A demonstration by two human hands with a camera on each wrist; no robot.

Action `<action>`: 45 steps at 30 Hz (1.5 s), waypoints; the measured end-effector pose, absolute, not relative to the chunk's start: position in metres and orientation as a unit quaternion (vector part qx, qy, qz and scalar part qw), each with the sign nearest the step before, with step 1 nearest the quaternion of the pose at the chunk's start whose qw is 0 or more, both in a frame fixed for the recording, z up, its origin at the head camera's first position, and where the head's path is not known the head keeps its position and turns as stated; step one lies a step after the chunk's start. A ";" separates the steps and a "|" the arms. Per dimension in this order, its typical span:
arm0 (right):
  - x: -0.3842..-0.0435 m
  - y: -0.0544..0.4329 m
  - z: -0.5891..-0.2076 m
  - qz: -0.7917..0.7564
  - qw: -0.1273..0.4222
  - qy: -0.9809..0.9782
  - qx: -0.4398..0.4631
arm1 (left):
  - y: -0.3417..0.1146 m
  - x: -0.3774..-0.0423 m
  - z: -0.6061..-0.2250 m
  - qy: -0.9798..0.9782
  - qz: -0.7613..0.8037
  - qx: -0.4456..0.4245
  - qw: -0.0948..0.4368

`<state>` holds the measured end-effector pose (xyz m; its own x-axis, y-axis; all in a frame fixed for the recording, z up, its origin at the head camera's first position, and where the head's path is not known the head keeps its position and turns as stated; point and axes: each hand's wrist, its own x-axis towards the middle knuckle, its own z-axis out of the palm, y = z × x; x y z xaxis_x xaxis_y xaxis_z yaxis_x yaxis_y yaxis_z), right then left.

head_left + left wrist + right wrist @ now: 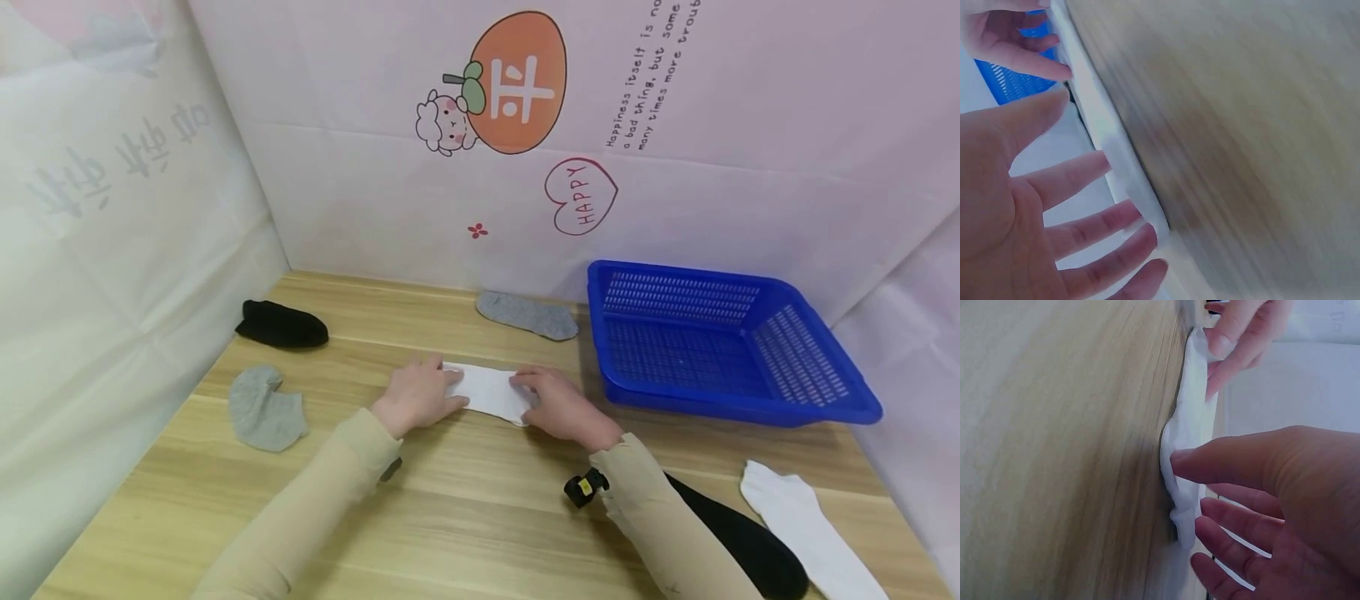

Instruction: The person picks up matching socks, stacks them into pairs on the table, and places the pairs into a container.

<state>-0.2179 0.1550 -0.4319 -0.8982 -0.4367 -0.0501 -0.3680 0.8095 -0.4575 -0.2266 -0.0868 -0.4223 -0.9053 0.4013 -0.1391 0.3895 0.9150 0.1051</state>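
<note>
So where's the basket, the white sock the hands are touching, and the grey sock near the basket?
Basket (678,297): head view, on its back wall.
White sock (486,389): head view, on its uncovered middle.
Grey sock (527,315): head view, on its middle.

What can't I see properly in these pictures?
- Middle white sock, head view: the left hand and right hand cover parts of its ends.
- Long black sock, head view: the right sleeve hides part.
- Other white sock, head view: the bottom edge cuts it off.
- Blue basket, left wrist view: the right hand hides part.
- Table, left wrist view: its grain is blurred.
</note>
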 end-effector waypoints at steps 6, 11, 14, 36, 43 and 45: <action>-0.215 0.155 -0.430 -0.239 0.067 0.947 -0.201 | -0.086 -0.231 -0.424 0.971 0.092 0.220 0.018; -0.210 0.158 -0.424 -0.277 0.029 0.938 -0.209 | -0.087 -0.233 -0.420 0.968 0.115 0.221 -0.020; -0.208 0.159 -0.421 -0.293 0.015 0.933 -0.208 | -0.088 -0.232 -0.416 0.967 0.130 0.220 -0.019; -0.182 0.186 -0.389 -0.359 -0.032 0.919 -0.158 | -0.093 -0.239 -0.412 0.947 0.191 0.257 -0.030; -0.167 0.199 -0.371 -0.359 -0.080 0.914 -0.170 | -0.095 -0.238 -0.412 0.947 0.199 0.251 -0.016; -0.163 0.204 -0.367 -0.360 -0.105 0.912 -0.167 | -0.096 -0.238 -0.411 0.946 0.203 0.250 -0.015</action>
